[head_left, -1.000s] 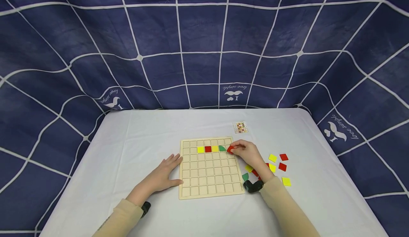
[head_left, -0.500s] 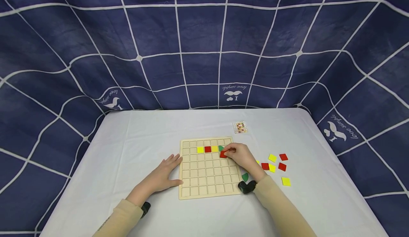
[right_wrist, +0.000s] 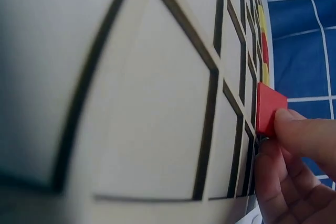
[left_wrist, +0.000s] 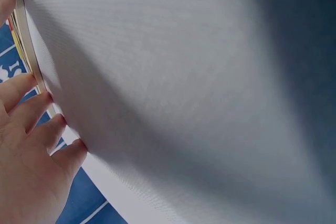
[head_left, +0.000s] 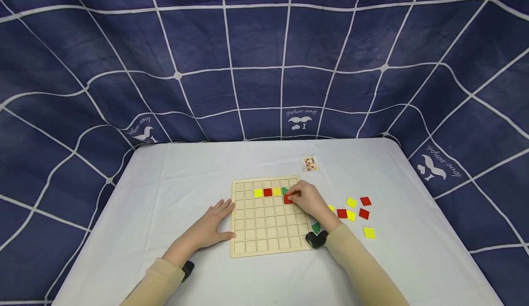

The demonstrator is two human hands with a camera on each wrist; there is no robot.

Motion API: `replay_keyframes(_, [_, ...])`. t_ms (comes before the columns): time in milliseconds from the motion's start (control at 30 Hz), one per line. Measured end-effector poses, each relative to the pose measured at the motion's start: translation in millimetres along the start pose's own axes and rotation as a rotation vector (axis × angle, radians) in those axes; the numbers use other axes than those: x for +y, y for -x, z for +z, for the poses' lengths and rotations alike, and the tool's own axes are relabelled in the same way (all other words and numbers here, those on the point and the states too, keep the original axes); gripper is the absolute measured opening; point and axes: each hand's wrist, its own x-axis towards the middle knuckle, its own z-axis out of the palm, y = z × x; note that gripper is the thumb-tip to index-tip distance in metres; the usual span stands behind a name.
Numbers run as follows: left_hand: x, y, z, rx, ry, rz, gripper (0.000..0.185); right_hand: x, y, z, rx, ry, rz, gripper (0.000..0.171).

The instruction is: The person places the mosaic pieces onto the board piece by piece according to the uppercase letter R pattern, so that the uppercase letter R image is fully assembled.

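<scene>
A light wooden grid board (head_left: 260,224) lies on the white table. In its second row from the back sit a yellow tile (head_left: 258,193), a red tile (head_left: 267,192), another yellow tile (head_left: 277,191) and a green quarter-round piece (head_left: 284,190), partly covered by fingers. My right hand (head_left: 307,199) pinches a red square tile (right_wrist: 268,109) between thumb and fingers, low over the grid just in front of the green piece; it stands tilted in the right wrist view. My left hand (head_left: 210,225) lies spread at the board's left edge, fingertips touching its side (left_wrist: 29,45).
Right of the board lie loose red tiles (head_left: 364,214), yellow tiles (head_left: 369,232) and a green piece (head_left: 316,227) near my right wrist. A small printed pattern card (head_left: 309,163) lies behind the board. Blue gridded cloth (head_left: 256,90) hangs around the table's back and sides.
My right hand has carried the red tile leftward from the board's right edge to the cell in front of the green piece. My left hand has stayed at the board's left edge.
</scene>
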Motion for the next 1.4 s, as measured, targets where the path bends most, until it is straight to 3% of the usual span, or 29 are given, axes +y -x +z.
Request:
replay_keyframes(300, [-0.8, -0.4, 1.1, 0.010, -0.011, -0.014, 0.089, -2.3, -0.8, 2.2, -0.019, 0.012, 0.010, 0.005])
replay_keyframes(533, [-1.7, -1.8, 2.4, 0.009, -0.020, -0.018, 0.089, 3.7, 4.3, -12.7, -0.041, -0.087, 0.051, 0.007])
replay_keyframes(933, [-1.8, -1.0, 1.5, 0.002, -0.001, -0.022, 0.089, 30.2, 43.6, -38.3, -0.052, -0.140, 0.074, 0.011])
replay_keyframes(1200, [-1.4, -1.8, 1.9, -0.002, -0.001, -0.008, 0.088, 42.7, 77.8, -45.0, -0.131, -0.064, 0.014, 0.013])
replay_keyframes(1400, [-3.4, -1.6, 1.7, -0.007, 0.001, -0.006, 0.089, 47.7, 86.8, -43.5, -0.113, 0.009, -0.019, 0.017])
